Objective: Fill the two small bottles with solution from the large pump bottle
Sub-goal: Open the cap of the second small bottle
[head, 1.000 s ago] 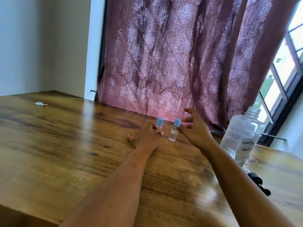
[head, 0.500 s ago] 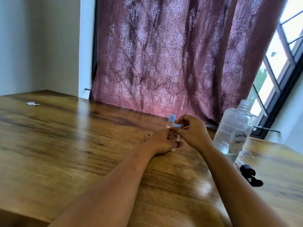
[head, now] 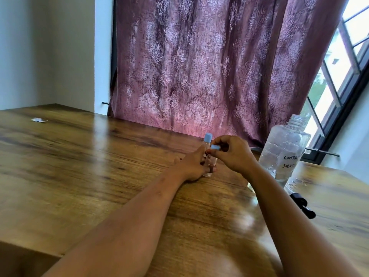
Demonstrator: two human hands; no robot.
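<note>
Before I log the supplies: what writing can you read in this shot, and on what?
"CONTA..." on the white label of the large bottle, handwritten, cut off at the bottle's edge.
"SOLUT..." below it on the same label, also cut off.
The two small bottles show no readable text; the hands hide most of them.

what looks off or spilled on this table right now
The large bottle stands open with no pump; a black pump head lies on its side on the table beside it. Wet droplets glisten by the bottle's base, like a small spill. A paper scrap sits far left.
</note>
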